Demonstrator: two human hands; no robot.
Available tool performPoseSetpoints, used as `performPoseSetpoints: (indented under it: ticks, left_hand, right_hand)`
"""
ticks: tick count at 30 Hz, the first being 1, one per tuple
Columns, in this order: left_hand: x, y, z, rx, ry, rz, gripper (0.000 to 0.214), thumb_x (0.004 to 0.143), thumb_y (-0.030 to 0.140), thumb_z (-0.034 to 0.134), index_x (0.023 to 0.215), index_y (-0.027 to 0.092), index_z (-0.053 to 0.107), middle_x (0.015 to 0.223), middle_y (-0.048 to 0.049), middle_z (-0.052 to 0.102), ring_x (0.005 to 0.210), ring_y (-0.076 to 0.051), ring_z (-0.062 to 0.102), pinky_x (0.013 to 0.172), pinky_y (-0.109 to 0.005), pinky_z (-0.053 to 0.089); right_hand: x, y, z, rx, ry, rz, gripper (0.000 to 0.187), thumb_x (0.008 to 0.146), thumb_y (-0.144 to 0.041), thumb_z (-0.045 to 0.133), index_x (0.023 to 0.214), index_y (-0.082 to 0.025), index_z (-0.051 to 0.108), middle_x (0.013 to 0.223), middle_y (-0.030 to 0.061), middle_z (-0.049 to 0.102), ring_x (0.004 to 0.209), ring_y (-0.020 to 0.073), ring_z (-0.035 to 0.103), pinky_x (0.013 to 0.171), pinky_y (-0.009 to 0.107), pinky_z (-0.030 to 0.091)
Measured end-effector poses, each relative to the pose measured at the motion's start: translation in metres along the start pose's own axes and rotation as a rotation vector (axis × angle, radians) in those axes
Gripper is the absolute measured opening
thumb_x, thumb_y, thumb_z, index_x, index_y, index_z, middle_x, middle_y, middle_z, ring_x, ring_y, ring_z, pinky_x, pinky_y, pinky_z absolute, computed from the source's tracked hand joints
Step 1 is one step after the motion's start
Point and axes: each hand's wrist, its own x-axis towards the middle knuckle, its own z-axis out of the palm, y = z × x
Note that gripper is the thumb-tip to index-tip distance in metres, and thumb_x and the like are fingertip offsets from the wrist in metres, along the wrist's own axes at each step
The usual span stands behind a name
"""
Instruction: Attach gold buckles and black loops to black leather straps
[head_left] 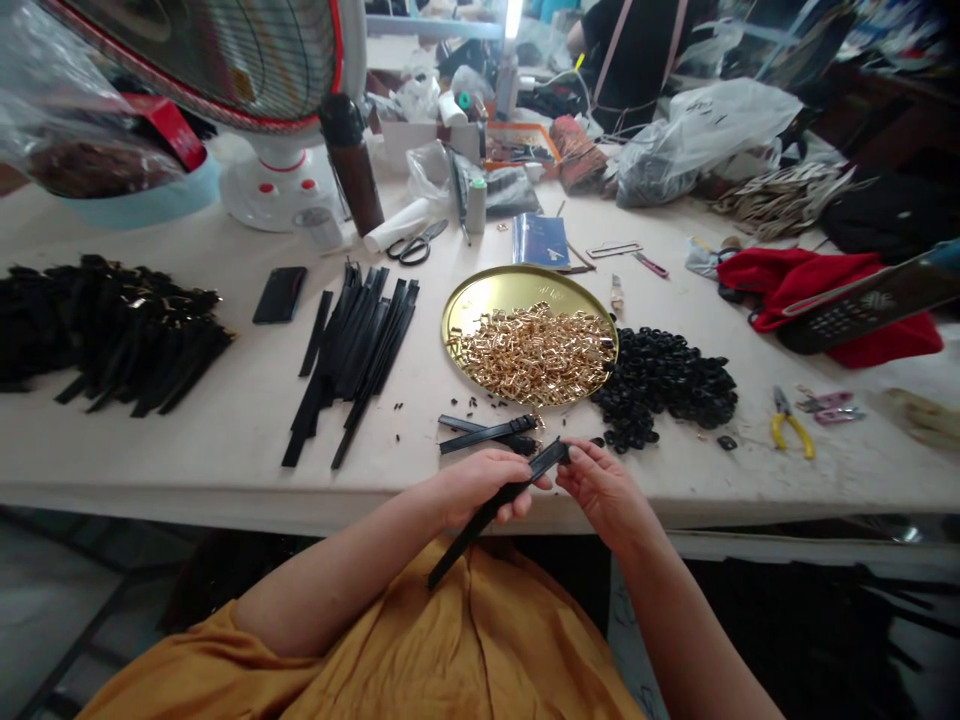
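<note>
A narrow black strap (472,530) slants across the table's front edge, its lower end over my lap. My left hand (487,484) grips it along its upper part, between thumb and fingers. At the strap's top end my right hand (600,490) is closed in a pinch; whether a small black loop is also between those fingertips I cannot make out. Just beyond lie a few black straps with gold buckles (484,434). A round gold tray (480,290) holds a heap of gold buckles (540,350). Beside it spreads a pile of small black loops (667,385).
Plain black straps (356,350) and a large bundle of buckled straps (150,340) lie to the left. Scissors (417,245), a bottle (352,165) and a fan (277,185) stand or lie behind. Yellow-handled pliers (791,430) and a red cloth (825,290) are at right.
</note>
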Motion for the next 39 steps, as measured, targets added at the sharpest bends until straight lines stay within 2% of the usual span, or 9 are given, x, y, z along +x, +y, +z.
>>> performPoseSetpoints:
  ticks: [6, 9, 14, 17, 22, 27, 31, 36, 39]
  left_hand:
    - [0.001, -0.008, 0.0, 0.2, 0.015, 0.007, 0.027, 0.078, 0.032, 0.043, 0.088, 0.012, 0.058, 0.047, 0.0038, 0.052, 0.033, -0.005, 0.04, 0.036, -0.016, 0.028]
    - [0.002, -0.009, 0.001, 0.465, 0.032, 0.088, 0.028, 0.082, 0.035, 0.037, 0.089, 0.014, 0.055, 0.052, 0.0035, 0.053, 0.038, -0.007, 0.045, 0.041, -0.018, 0.034]
    - [0.006, -0.008, 0.001, 1.043, 0.19, 0.366, 0.027, 0.083, 0.031, 0.035, 0.076, 0.017, 0.058, 0.068, -0.002, 0.059, 0.061, -0.013, 0.052, 0.056, -0.022, 0.035]
    - [0.011, -0.011, 0.001, 1.251, 0.222, 0.36, 0.027, 0.084, 0.03, 0.035, 0.077, 0.019, 0.059, 0.075, -0.004, 0.062, 0.069, -0.017, 0.054, 0.061, -0.024, 0.034]
    - [0.015, -0.012, 0.008, 1.212, 0.216, 0.373, 0.03, 0.086, 0.031, 0.032, 0.08, 0.018, 0.058, 0.079, -0.0051, 0.063, 0.072, -0.018, 0.055, 0.062, -0.024, 0.034]
    - [0.01, -0.006, 0.009, 1.141, 0.115, 0.233, 0.029, 0.085, 0.033, 0.032, 0.072, 0.018, 0.053, 0.058, -0.0004, 0.055, 0.054, -0.014, 0.049, 0.052, -0.023, 0.03]
    - [0.01, -0.005, 0.007, 1.218, 0.191, 0.267, 0.028, 0.085, 0.029, 0.032, 0.071, 0.017, 0.053, 0.063, -0.0017, 0.055, 0.059, -0.015, 0.049, 0.055, -0.024, 0.03]
    - [0.011, -0.006, 0.004, 1.121, 0.129, 0.205, 0.03, 0.087, 0.032, 0.028, 0.078, 0.017, 0.053, 0.062, -0.001, 0.056, 0.056, -0.014, 0.05, 0.053, -0.023, 0.034]
    - [0.009, -0.007, 0.003, 1.086, 0.234, 0.249, 0.029, 0.087, 0.034, 0.03, 0.088, 0.017, 0.053, 0.078, -0.0044, 0.062, 0.071, -0.017, 0.056, 0.063, -0.025, 0.039]
  right_hand:
    - [-0.005, 0.005, -0.005, -0.107, 0.029, -0.048, 0.027, 0.065, -0.037, 0.071, 0.086, -0.023, 0.062, 0.068, -0.0032, 0.061, 0.058, 0.0079, 0.055, 0.061, 0.023, 0.048]
    - [-0.011, 0.005, -0.001, -0.256, -0.003, -0.106, 0.027, 0.065, -0.037, 0.07, 0.085, -0.021, 0.062, 0.068, -0.0023, 0.062, 0.06, 0.0101, 0.056, 0.063, 0.026, 0.047]
    - [-0.019, 0.007, 0.009, -0.36, -0.072, -0.162, 0.022, 0.068, -0.036, 0.065, 0.082, -0.02, 0.06, 0.062, -0.0035, 0.06, 0.058, 0.0118, 0.056, 0.062, 0.028, 0.044]
    - [-0.02, 0.009, 0.01, -0.434, -0.081, -0.215, 0.015, 0.07, -0.03, 0.062, 0.081, -0.019, 0.061, 0.062, -0.0038, 0.058, 0.058, 0.011, 0.054, 0.061, 0.026, 0.043]
    - [-0.02, 0.004, 0.004, -0.455, -0.139, -0.24, 0.014, 0.071, -0.028, 0.06, 0.082, -0.019, 0.061, 0.066, -0.0031, 0.06, 0.06, 0.0107, 0.054, 0.06, 0.026, 0.043]
    - [-0.016, 0.002, -0.006, -0.428, -0.08, -0.18, 0.019, 0.07, -0.032, 0.063, 0.083, -0.018, 0.061, 0.06, -0.0043, 0.059, 0.057, 0.0108, 0.055, 0.06, 0.026, 0.042]
    - [-0.014, 0.012, -0.002, -0.359, -0.08, -0.15, 0.021, 0.068, -0.034, 0.065, 0.081, -0.018, 0.06, 0.06, -0.0039, 0.06, 0.057, 0.0116, 0.055, 0.06, 0.026, 0.042]
    - [-0.013, 0.019, 0.004, -0.265, -0.082, -0.111, 0.022, 0.066, -0.034, 0.067, 0.078, -0.018, 0.06, 0.061, -0.0037, 0.058, 0.058, 0.011, 0.051, 0.061, 0.025, 0.039]
    - [-0.012, 0.02, 0.004, -0.255, -0.056, -0.113, 0.019, 0.066, -0.034, 0.067, 0.069, -0.018, 0.059, 0.061, -0.0042, 0.055, 0.059, 0.0098, 0.046, 0.059, 0.023, 0.035]
